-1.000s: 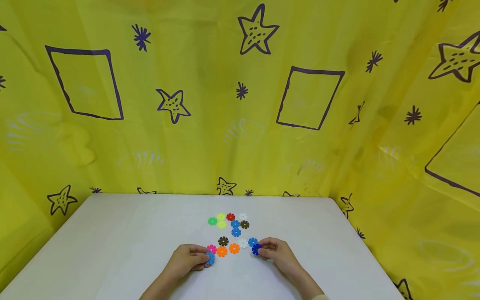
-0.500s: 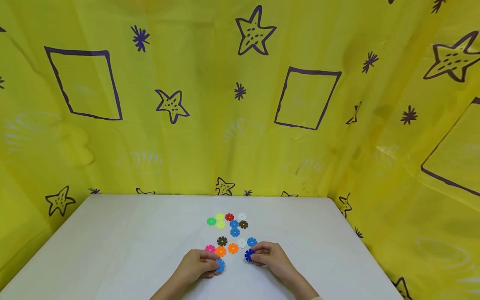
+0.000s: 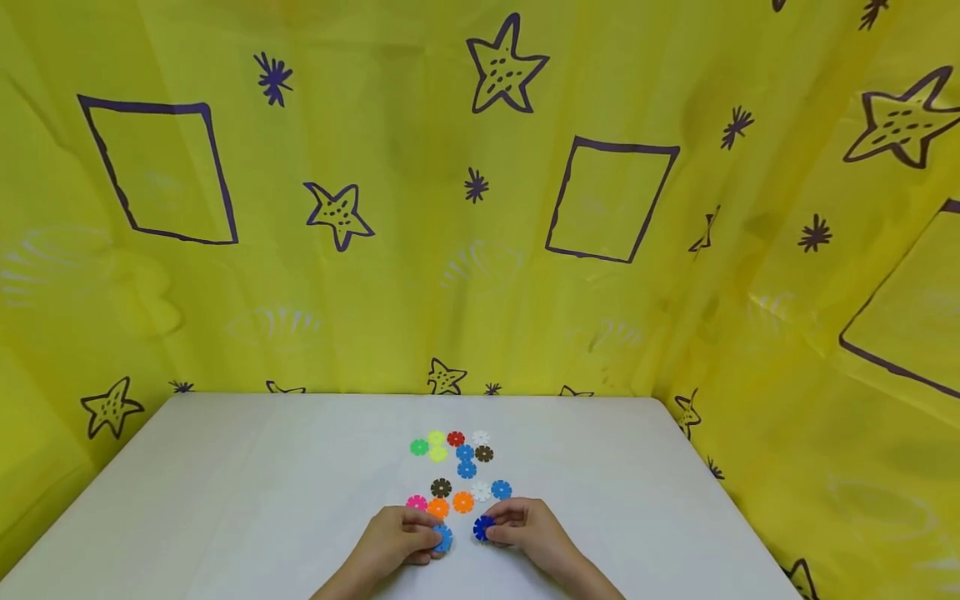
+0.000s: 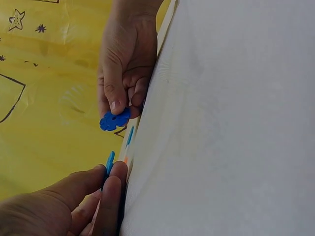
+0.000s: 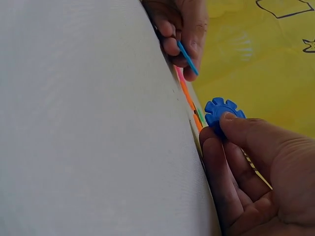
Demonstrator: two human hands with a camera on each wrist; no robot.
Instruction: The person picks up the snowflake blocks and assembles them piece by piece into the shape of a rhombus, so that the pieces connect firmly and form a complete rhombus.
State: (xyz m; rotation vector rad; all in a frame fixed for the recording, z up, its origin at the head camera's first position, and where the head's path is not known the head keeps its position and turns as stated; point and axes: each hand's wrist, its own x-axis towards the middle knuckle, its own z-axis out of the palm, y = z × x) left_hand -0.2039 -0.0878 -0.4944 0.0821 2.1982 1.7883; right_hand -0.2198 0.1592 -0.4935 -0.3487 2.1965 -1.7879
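Observation:
My left hand (image 3: 393, 537) pinches a light blue notched disc (image 3: 444, 538) between thumb and fingers; in the left wrist view that light blue disc (image 4: 110, 161) shows edge-on. Facing it from the right, my right hand (image 3: 529, 532) pinches a dark blue notched disc (image 3: 483, 527) by its edge, and the right wrist view shows its slots and the thumb across its face. A small gap separates the two discs, both held near the table's front. Just beyond my hands lie two orange discs (image 3: 463, 502), a pink disc (image 3: 416, 503) and a brown disc (image 3: 441, 487).
Farther back on the white table (image 3: 300, 467) lie more discs: green (image 3: 419, 447), red (image 3: 456, 438), yellow, white, blue and brown. A blue disc (image 3: 501, 489) and a white disc (image 3: 480, 491) lie beyond my right hand. A yellow patterned curtain (image 3: 405, 292) surrounds the table.
My right hand has moved left and nearer with the dark blue disc. My left hand has shifted right and nearer with the light blue disc, so the two discs are much closer together.

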